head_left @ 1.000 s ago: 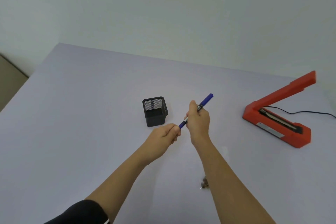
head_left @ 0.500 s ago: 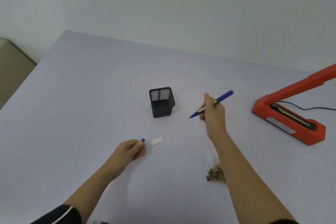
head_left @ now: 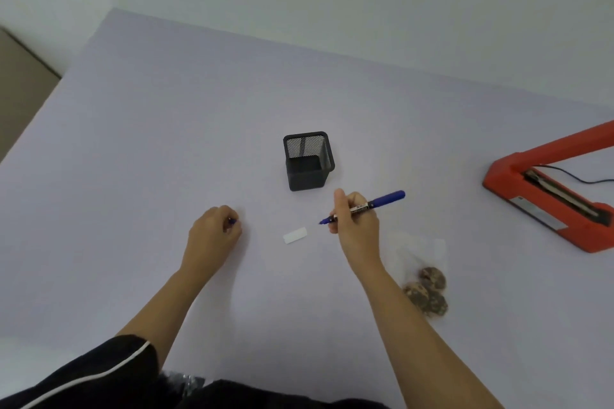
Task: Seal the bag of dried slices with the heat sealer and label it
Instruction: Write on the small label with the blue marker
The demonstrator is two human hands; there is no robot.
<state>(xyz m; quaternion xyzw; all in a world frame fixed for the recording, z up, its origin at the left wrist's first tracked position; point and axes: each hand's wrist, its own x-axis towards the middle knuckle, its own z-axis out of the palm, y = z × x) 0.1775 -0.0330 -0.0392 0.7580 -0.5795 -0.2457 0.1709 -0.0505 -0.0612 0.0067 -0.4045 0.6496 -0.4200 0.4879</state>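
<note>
right hand [head_left: 355, 226] pinches the uncapped blue marker pen [head_left: 365, 206], its tip at three o'clock of the small white rectangular label [head_left: 294, 235]; left hand [head_left: 214, 232] is curled around the blue cap [head_left: 232, 221]. clear plastic bag of brown dried slices [head_left: 425, 289] lies at four o'clock of the label. unheld, the label might slide and smear.

No text can be read. The marker [head_left: 365, 206] bears a printed band on its barrel, too blurred to make out, and the heat sealer [head_left: 551, 206] at three o'clock carries a silver plate, its lettering illegible. The white label [head_left: 294, 235] is blank.
</note>
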